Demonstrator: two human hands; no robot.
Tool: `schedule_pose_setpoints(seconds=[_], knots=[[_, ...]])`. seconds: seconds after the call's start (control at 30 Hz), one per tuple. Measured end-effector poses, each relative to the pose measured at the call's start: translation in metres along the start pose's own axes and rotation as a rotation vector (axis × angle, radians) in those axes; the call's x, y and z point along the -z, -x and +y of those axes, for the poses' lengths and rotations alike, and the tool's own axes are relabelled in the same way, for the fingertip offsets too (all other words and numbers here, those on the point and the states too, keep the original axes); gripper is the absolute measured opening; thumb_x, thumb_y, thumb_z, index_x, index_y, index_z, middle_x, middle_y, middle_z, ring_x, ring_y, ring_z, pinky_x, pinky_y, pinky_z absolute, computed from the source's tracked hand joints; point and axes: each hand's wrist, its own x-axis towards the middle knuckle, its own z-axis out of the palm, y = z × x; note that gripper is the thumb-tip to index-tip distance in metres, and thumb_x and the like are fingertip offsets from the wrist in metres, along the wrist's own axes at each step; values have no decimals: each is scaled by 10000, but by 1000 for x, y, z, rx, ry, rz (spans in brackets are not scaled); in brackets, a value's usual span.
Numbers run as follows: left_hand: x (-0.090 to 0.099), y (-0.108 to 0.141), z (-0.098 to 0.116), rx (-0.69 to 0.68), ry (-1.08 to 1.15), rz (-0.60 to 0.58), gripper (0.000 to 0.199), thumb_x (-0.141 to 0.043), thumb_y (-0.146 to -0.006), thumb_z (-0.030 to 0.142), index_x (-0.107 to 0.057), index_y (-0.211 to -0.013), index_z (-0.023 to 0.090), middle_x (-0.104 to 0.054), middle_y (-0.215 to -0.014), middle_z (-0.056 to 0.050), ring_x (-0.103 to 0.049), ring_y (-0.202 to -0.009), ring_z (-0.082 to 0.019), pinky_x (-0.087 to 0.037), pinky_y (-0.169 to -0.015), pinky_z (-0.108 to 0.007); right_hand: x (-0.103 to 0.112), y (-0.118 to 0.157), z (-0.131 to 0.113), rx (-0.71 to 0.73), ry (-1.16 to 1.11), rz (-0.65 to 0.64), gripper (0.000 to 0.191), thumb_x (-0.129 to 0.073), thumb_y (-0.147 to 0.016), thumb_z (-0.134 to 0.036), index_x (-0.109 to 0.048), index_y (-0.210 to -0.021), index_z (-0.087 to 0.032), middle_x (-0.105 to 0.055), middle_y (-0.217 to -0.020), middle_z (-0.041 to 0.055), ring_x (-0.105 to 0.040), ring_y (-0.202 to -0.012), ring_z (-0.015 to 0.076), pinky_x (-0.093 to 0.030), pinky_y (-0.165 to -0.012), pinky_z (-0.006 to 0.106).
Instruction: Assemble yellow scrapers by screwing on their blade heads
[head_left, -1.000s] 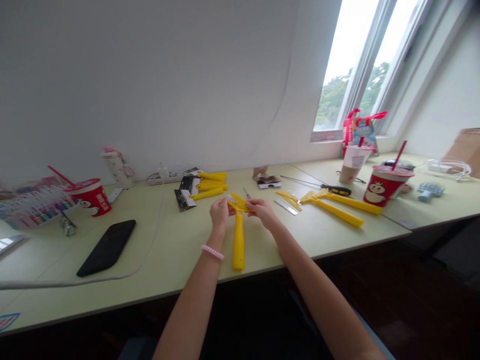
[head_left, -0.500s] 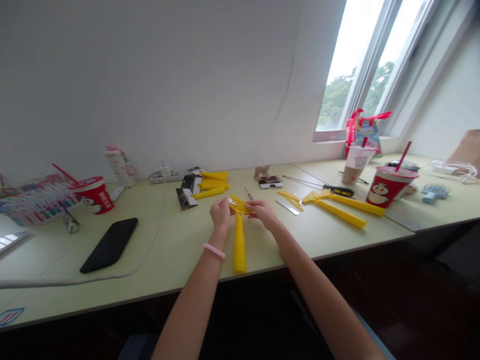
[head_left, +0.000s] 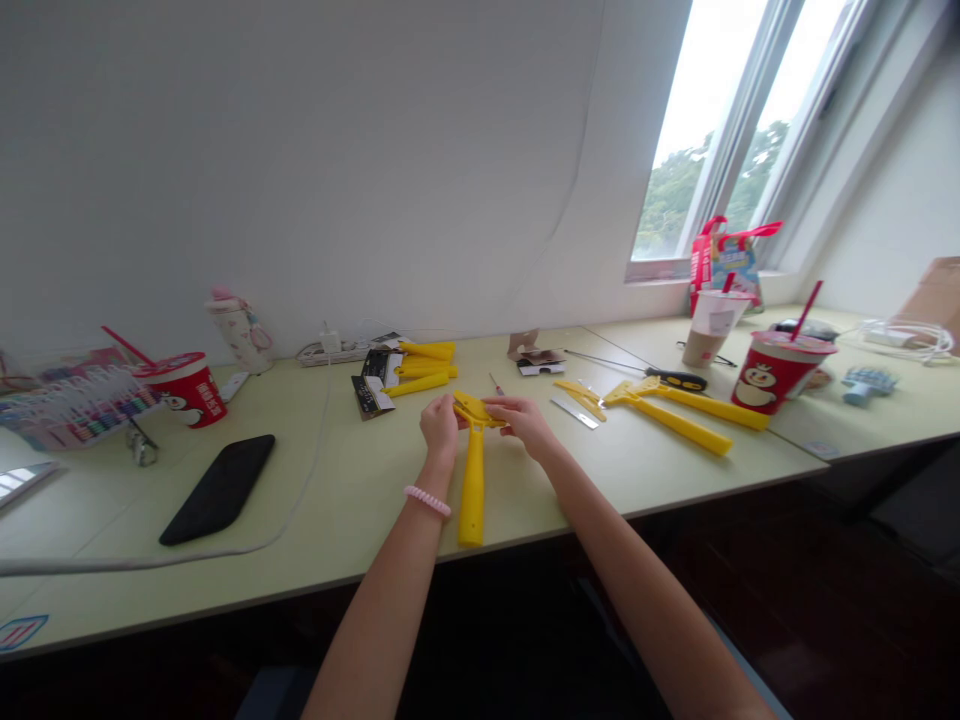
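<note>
Both hands grip the head of a yellow scraper (head_left: 472, 480), whose handle points toward me and reaches near the table's front edge. My left hand (head_left: 440, 430) is closed at the head's left side, and my right hand (head_left: 525, 425) pinches its right side. Just beyond my right hand lies a thin screwdriver (head_left: 496, 384), partly hidden. To the right are a loose metal blade (head_left: 575, 414), a yellow scraper head piece (head_left: 581, 396) and yellow scrapers (head_left: 682, 422) lying together. Several yellow handles (head_left: 420, 384) lie beyond my left hand beside black printed cards (head_left: 373, 396).
A black phone (head_left: 219, 490) and a white cable (head_left: 300, 490) lie at left, near a red cup (head_left: 187, 392). At right stand another red cup (head_left: 780, 375) and a milk-tea cup (head_left: 712, 325). A long black-handled screwdriver (head_left: 675, 380) lies behind the scrapers.
The scraper's handle has swung slightly to the left, and its head has turned a little between my hands. The white bit near my left fingers no longer shows.
</note>
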Motion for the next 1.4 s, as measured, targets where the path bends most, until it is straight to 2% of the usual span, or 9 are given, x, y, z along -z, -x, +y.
schedule_pose_setpoints(seconds=[0.13, 0.33, 0.53, 0.7, 0.83, 0.97, 1.1, 1.27, 1.4], knots=[[0, 0, -1, -15, -18, 14, 199, -495, -665, 317, -563, -611, 138, -611, -577, -31, -573, -478, -127, -477, -486, -244, -2, -1, 1, -3, -26, 38, 236, -649, -638, -284, -706, -851, -203, -672, -819, 48, -571, -684, 125, -412, -508, 201], [0, 2, 2, 2, -4, 23, 182, -491, -668, 293, -579, -637, 137, -617, -599, -31, -570, -496, -120, -474, -492, -233, -1, 0, 1, 29, -47, 4, 286, -655, -634, -331, -698, -887, -204, -667, -886, 56, -582, -786, 153, -425, -539, 207], [0, 1, 2, -13, -9, 15, 180, -493, -676, 293, -572, -616, 143, -607, -574, -25, -564, -492, -120, -471, -496, -231, -1, 0, 1, -53, -192, -20, 267, -664, -629, -312, -698, -871, -205, -655, -950, 52, -575, -839, 148, -436, -623, 214], [1, 0, 0, -12, -3, 7, 187, -473, -691, 293, -576, -623, 152, -620, -602, -34, -587, -520, -141, -486, -513, -261, -1, -5, 5, -120, -336, -55, 203, -656, -640, -290, -700, -825, -217, -643, -978, 36, -563, -842, 139, -430, -619, 204], [0, 0, 1, -6, 5, 15, 189, -469, -695, 288, -575, -634, 143, -621, -609, -43, -594, -526, -143, -487, -518, -262, -4, -4, 5, -132, -339, -38, 195, -656, -640, -290, -700, -813, -210, -642, -985, 41, -559, -858, 143, -424, -636, 210], [0, 1, 2, 0, 24, 28, 191, -467, -699, 290, -563, -631, 140, -606, -590, -35, -586, -512, -137, -484, -518, -262, -11, 1, 2, -43, -203, 67, 246, -639, -648, -325, -697, -840, -182, -654, -955, 60, -561, -861, 155, -414, -658, 227], [-1, 0, 4, 59, 56, 41, 178, -457, -695, 276, -553, -633, 139, -605, -593, -31, -583, -496, -139, -479, -510, -275, -18, 2, 3, 55, -86, 165, 294, -614, -652, -359, -694, -850, -158, -665, -896, 69, -565, -776, 155, -411, -606, 238], [-1, -1, 5, 117, 97, 63, 159, -457, -675, 253, -557, -647, 132, -611, -599, -32, -579, -496, -133, -466, -506, -265, -22, 0, 9, 179, 12, 180, 327, -584, -667, -383, -686, -863, -141, -671, -858, 80, -567, -709, 156, -414, -519, 230], [-1, 0, 6, 203, 177, 34, 148, -450, -659, 225, -551, -631, 121, -607, -580, -37, -571, -481, -126, -454, -510, -257, -22, 0, 11, 280, 114, 213, 309, -568, -683, -394, -687, -825, -146, -677, -844, 75, -584, -712, 167, -430, -492, 224]])
